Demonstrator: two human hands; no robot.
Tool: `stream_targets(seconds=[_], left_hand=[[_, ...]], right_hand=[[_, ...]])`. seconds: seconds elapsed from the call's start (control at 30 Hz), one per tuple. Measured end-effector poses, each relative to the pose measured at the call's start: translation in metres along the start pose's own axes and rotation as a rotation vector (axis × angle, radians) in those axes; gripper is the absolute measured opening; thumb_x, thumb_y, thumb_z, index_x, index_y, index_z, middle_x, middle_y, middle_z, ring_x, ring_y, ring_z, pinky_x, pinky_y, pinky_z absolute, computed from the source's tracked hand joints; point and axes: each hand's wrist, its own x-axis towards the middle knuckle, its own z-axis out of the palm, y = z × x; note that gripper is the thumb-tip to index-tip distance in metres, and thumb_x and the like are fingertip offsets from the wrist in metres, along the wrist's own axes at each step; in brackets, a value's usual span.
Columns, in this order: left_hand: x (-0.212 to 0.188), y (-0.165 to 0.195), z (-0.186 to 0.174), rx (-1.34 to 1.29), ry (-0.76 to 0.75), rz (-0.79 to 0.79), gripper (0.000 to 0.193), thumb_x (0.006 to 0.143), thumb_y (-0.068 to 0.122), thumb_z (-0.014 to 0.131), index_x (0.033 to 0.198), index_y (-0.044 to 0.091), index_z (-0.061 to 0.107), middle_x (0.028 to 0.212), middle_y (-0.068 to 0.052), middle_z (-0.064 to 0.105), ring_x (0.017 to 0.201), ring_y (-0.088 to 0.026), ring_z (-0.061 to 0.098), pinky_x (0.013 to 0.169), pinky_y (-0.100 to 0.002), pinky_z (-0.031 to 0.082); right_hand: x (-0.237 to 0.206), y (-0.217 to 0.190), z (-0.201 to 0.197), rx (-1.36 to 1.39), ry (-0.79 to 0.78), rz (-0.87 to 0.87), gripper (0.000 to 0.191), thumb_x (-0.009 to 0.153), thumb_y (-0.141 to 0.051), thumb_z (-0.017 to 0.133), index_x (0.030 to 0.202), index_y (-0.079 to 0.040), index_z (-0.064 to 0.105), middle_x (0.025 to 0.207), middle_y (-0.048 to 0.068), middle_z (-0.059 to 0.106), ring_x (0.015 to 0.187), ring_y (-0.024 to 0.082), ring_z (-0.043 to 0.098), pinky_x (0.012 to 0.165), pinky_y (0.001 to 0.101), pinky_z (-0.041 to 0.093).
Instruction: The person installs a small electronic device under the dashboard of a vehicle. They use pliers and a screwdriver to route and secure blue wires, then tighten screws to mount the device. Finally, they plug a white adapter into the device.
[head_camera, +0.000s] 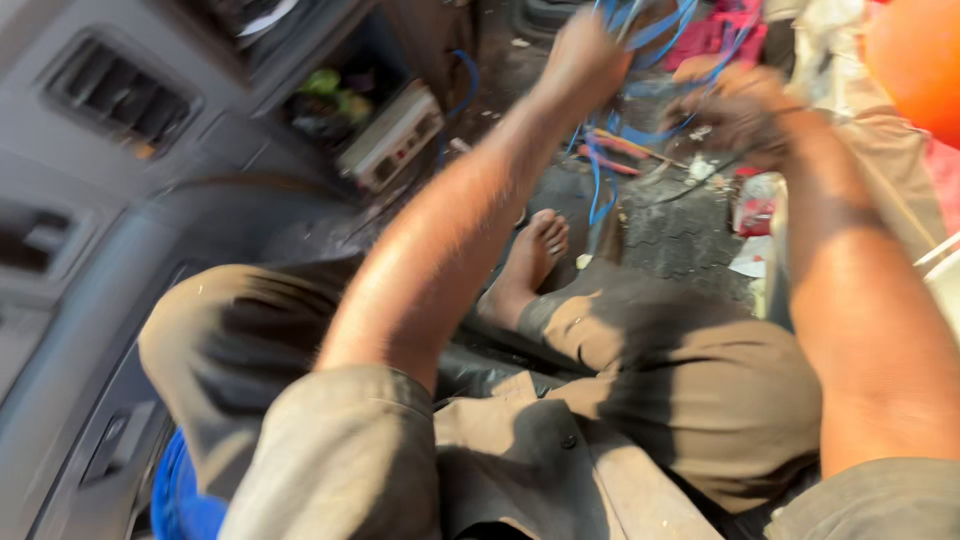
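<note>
Car floor (680, 230), both hands (585, 55) gripping blue wires (600, 180)

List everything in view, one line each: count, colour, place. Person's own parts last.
blue wires: a tangled bunch, count unclear, blue, top centre, at both hands
red wire: one or more, red, on the floor below the blue bunch
vehicle trim panel: one, grey, with a vent, upper left
electrical box: one, pale, beside the panel opening
floor mat: one, dark, littered, centre right
round object: one, orange, top right corner; kind unclear
bare foot: one, centre, on the floor
left hand: in the blue wires
right hand: closed around blue wires
</note>
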Motion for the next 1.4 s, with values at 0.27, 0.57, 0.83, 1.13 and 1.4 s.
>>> stream_targets(seconds=[0.27,0.57,0.83,1.13,1.4], left_hand=[[-0.101,-0.095,0.130,-0.033,-0.146,-0.633,0.035,0.088,0.028,0.072,0.110,0.002,0.067,0.109,-0.025,0.073,0.107,-0.041,0.071,0.089,-0.052,0.057],[-0.131,-0.090,0.098,0.096,-0.496,-0.246,0.032,0.093,0.027,0.066,0.119,0.009,0.065,0.104,-0.022,0.074,0.096,-0.041,0.073,0.083,-0.053,0.057],[-0.196,-0.245,-0.056,0.850,-0.191,-0.402,0.049,0.087,0.009,0.065,0.134,0.000,0.055,0.123,-0.022,0.061,0.085,-0.035,0.073,0.061,-0.042,0.062],[-0.206,-0.283,-0.110,0.844,-0.417,-0.256,0.020,0.087,0.010,0.066,0.105,0.004,0.072,0.116,-0.020,0.065,0.102,-0.037,0.070,0.076,-0.045,0.061],[-0.210,-0.262,-0.187,0.409,0.142,-0.170,0.019,0.090,0.013,0.069,0.108,0.007,0.070,0.104,-0.018,0.071,0.098,-0.042,0.065,0.083,-0.051,0.053]], right_hand=[[0.040,0.124,-0.018,0.142,0.519,0.338,0.033,0.097,-0.011,0.057,0.128,-0.006,0.048,0.103,0.013,0.071,0.090,0.037,0.071,0.080,0.0590,0.062],[0.040,0.184,-0.039,-1.258,0.548,0.672,0.053,0.093,-0.020,0.060,0.137,0.008,0.050,0.138,0.034,0.056,0.127,0.049,0.056,0.102,0.0523,0.048],[0.065,0.139,0.040,-1.306,0.379,-0.388,0.052,0.091,-0.014,0.063,0.142,-0.007,0.054,0.150,0.024,0.046,0.138,0.045,0.048,0.116,0.0504,0.044],[0.154,0.086,0.226,-1.341,-0.129,-0.563,0.055,0.087,-0.016,0.069,0.139,-0.007,0.056,0.147,0.016,0.050,0.131,0.038,0.052,0.107,0.0493,0.044],[0.236,0.123,0.273,-1.288,0.298,-0.591,0.036,0.090,-0.015,0.069,0.124,-0.013,0.061,0.141,0.013,0.054,0.137,0.038,0.045,0.111,0.0589,0.037]])
